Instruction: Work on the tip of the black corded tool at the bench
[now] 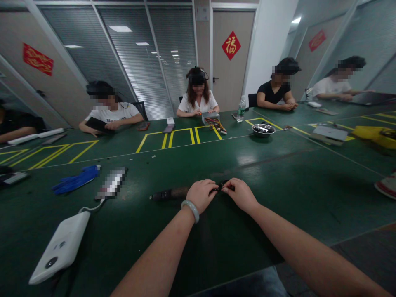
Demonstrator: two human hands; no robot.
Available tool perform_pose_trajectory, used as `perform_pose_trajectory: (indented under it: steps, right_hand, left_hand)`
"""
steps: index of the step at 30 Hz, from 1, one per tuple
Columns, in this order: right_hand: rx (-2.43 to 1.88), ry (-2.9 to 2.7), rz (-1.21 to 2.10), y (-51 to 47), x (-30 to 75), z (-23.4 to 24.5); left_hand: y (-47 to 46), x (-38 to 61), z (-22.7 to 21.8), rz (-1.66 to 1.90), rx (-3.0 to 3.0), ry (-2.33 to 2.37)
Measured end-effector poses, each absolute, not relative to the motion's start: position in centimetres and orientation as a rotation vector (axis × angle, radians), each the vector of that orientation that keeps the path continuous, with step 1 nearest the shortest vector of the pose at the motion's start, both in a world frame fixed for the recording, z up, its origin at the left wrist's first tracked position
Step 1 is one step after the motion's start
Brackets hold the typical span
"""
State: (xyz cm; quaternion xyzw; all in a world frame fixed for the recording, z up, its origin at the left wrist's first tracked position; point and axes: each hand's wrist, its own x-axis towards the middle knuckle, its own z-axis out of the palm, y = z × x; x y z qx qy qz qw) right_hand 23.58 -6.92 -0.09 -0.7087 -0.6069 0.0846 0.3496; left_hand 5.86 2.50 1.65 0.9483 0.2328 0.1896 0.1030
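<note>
Near the middle of the green table, my left hand (201,194), with a pale bangle at the wrist, is closed with its fingertips on a thin black cord-like piece (220,186). My right hand (239,193) pinches the same black piece from the other side, so the fingertips almost meet. A dark rod-shaped tool (169,194) lies flat to the left, with a brownish middle and a small metal tip at its left end. Part of it is hidden behind my left hand, and whether the black piece joins it I cannot tell.
Left of my arms lie a blue glove (77,179), a phone (111,183) and a white power bank (60,247) cabled to it. Farther off are a metal bowl (262,130), a water bottle (240,109) and a grey box with wires (210,119). Several people sit across the table.
</note>
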Motion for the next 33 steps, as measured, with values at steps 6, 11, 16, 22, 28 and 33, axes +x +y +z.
perform_pose_trajectory:
  steps: [6,11,16,22,28,33]
  right_hand:
    - [-1.843,-1.597,0.172,-7.0,23.5,-0.2]
    - [-1.888,-1.78,-0.034,-6.8,23.2,0.2]
    - [-1.893,-2.037,-0.25,-6.7,22.7,0.5]
    - [-1.872,-2.072,-0.313,-6.7,22.9,0.8]
    - [-1.907,-2.094,-0.354,-6.7,22.8,0.9]
    - [-1.866,-2.063,-0.292,-6.9,22.9,0.7]
  left_hand:
    - [2.4,5.8,1.8,0.557,2.788,0.68]
    - [2.5,5.8,1.6,0.563,2.794,0.679]
    - [2.6,5.7,1.4,0.577,2.812,0.657]
    - [2.6,5.6,1.4,0.557,2.818,0.659]
    - [2.6,5.5,1.4,0.586,2.811,0.643]
    - [2.6,5.3,1.4,0.602,2.804,0.638]
